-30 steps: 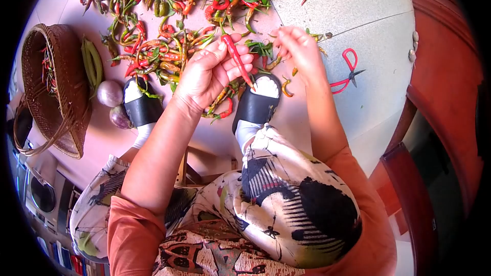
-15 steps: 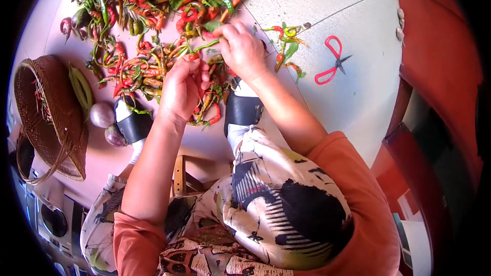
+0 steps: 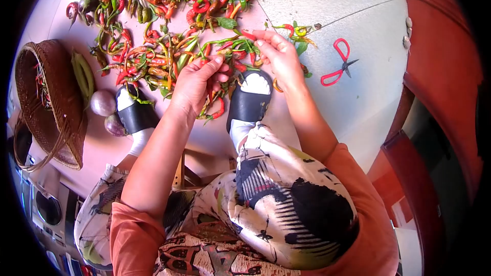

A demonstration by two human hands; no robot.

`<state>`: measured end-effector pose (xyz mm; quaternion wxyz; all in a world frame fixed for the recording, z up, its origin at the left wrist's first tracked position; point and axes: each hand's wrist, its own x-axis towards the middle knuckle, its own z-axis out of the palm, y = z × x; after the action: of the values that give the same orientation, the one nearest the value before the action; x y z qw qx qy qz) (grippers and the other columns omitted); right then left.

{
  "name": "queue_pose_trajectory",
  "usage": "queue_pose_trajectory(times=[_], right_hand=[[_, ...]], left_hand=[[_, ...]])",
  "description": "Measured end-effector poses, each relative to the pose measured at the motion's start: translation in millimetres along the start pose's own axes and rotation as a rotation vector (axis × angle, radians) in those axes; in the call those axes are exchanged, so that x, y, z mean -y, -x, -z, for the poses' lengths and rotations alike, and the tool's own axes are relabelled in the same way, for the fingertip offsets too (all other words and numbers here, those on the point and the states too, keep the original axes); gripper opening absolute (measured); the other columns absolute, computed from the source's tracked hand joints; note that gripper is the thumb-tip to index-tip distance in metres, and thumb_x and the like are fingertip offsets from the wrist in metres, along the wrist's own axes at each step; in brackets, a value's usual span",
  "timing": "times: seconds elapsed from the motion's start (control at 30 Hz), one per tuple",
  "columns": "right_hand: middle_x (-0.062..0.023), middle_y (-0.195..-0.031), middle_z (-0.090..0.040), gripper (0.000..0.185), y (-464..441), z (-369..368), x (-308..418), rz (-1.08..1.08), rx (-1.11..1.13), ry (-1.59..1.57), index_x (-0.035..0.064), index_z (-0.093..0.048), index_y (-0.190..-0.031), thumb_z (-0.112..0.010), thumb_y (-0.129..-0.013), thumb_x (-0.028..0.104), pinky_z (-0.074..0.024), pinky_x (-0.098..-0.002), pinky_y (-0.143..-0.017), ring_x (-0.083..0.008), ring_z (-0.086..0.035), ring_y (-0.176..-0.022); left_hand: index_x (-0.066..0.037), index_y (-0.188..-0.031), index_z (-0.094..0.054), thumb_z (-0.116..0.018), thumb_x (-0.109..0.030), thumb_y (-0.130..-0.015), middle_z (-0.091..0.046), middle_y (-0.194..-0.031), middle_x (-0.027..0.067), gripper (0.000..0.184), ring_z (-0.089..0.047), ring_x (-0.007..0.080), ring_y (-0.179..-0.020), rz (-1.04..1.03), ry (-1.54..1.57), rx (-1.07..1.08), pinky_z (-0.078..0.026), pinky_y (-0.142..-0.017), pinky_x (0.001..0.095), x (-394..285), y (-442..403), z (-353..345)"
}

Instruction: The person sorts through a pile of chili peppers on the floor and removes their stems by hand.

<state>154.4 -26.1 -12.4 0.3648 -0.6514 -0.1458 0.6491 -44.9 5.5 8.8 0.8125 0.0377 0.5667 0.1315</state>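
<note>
Datum is the red-handled scissors: left hand, well left of them, has thumb and fingers clamped on a red chilli, stem end clear, probably to keep it exposed. Right hand, nearer left, appears to pinch a second chilli by the loose chillies, likely fingertips-only for control. Both look bright red; the left one's mostly finger-hidden.

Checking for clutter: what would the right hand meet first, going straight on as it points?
The right hand would probably meet the red chilli just ahead first; depth is unclear, so it may already touch it.
</note>
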Motion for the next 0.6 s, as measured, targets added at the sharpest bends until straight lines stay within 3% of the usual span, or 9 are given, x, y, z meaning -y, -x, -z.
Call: queue_pose_trajectory(times=[0.07,0.1,0.17,0.23,0.3,0.33,0.37,0.43,0.6], right_hand=[[0.0025,-0.089,-0.062,0.018,13.5,-7.8,-3.6,0.062,0.124,0.049,0.0061,-0.060,-0.104,-0.061,-0.086,0.008,-0.0423,-0.0178,-0.063,-0.0035,-0.052,-0.071],[-0.0002,-0.084,-0.061,0.013,20.2,-15.6,-8.6,0.025,0.146,0.087,0.0047,-0.063,-0.096,-0.062,-0.085,0.010,-0.0459,-0.0237,-0.068,-0.0094,-0.057,-0.076],[-0.0051,-0.084,-0.062,0.011,27.8,-20.8,-9.7,0.315,0.255,0.526,0.0061,-0.064,-0.088,-0.067,-0.081,0.014,-0.0466,-0.0298,-0.071,-0.0164,-0.059,-0.079],[-0.0070,-0.084,-0.061,0.009,18.6,-26.3,-7.9,0.364,0.147,0.452,0.0089,-0.065,-0.084,-0.066,-0.079,0.016,-0.0474,-0.0339,-0.071,-0.0220,-0.060,-0.079],[-0.0089,-0.085,-0.059,0.009,4.6,-27.0,8.4,0.575,-0.053,0.821,0.0076,-0.067,-0.088,-0.065,-0.079,0.011,-0.0478,-0.0307,-0.068,-0.0218,-0.060,-0.078],[-0.0055,-0.085,-0.060,0.008,-6.6,-26.3,4.5,0.678,-0.065,0.886,0.0141,-0.065,-0.085,-0.063,-0.078,0.018,-0.0484,-0.0372,-0.061,-0.0264,-0.061,-0.076],[-0.0055,-0.085,-0.060,0.008,-13.1,-25.5,2.4,0.684,-0.065,0.885,0.0141,-0.065,-0.085,-0.063,-0.078,0.018,-0.0484,-0.0372,-0.061,-0.0264,-0.061,-0.076],[-0.0061,-0.084,-0.059,0.009,-23.7,-28.4,-1.5,0.766,0.087,1.153,0.0122,-0.067,-0.085,-0.064,-0.076,0.013,-0.0496,-0.0361,-0.066,-0.0278,-0.060,-0.077],[-0.0070,-0.077,-0.055,0.004,-26.7,-28.2,0.4,0.869,0.091,1.416,0.0100,-0.061,-0.076,-0.059,-0.074,0.013,-0.0488,-0.0379,-0.061,-0.0270,-0.060,-0.073]], left_hand=[[-0.004,-0.098,-0.059,-0.057,-0.016,-0.090,-0.066,-0.087,0.0068,0.015,-0.063,0.0145,-0.072,-0.012,0.061,0.032,-0.050,-0.059,0.0239,2.9,4.3,-6.9],[-0.003,-0.100,-0.059,-0.055,-0.014,-0.091,-0.067,-0.090,0.0081,0.015,-0.065,0.0164,-0.078,-0.025,0.123,0.069,-0.053,-0.064,0.0255,3.7,7.1,-9.5],[-0.002,-0.100,-0.058,-0.054,-0.012,-0.091,-0.067,-0.094,0.0102,0.014,-0.066,0.0186,-0.083,-0.026,0.164,0.097,-0.055,-0.072,0.0286,10.9,3.6,-1.3],[-0.002,-0.100,-0.058,-0.053,-0.012,-0.091,-0.066,-0.096,0.0112,0.014,-0.065,0.0191,-0.083,-0.060,0.095,0.093,-0.055,-0.072,0.0293,11.9,1.8,5.0],[-0.002,-0.102,-0.057,-0.051,-0.015,-0.092,-0.065,-0.096,0.0123,0.018,-0.065,0.0208,-0.085,-0.048,0.024,0.010,-0.055,-0.072,0.0320,12.9,3.0,10.1],[-0.002,-0.103,-0.056,-0.050,-0.018,-0.092,-0.065,-0.096,0.0126,0.020,-0.065,0.0224,-0.087,-0.015,0.127,0.074,-0.055,-0.073,0.0348,11.2,2.8,13.8],[-0.002,-0.104,-0.056,-0.049,-0.021,-0.093,-0.064,-0.095,0.0128,0.023,-0.064,0.0239,-0.088,0.015,0.228,0.139,-0.055,-0.075,0.0376,8.7,1.7,17.3],[-0.001,-0.111,-0.055,-0.048,-0.022,-0.091,-0.062,-0.106,0.0177,0.030,-0.061,0.0315,-0.097,0.028,0.426,0.365,-0.047,-0.089,0.0484,3.9,2.9,19.5],[0.001,-0.121,-0.052,-0.049,-0.019,-0.086,-0.055,-0.119,0.0234,0.041,-0.052,0.0382,-0.111,0.010,0.561,0.555,-0.037,-0.099,0.0518,-1.4,8.0,17.6]])
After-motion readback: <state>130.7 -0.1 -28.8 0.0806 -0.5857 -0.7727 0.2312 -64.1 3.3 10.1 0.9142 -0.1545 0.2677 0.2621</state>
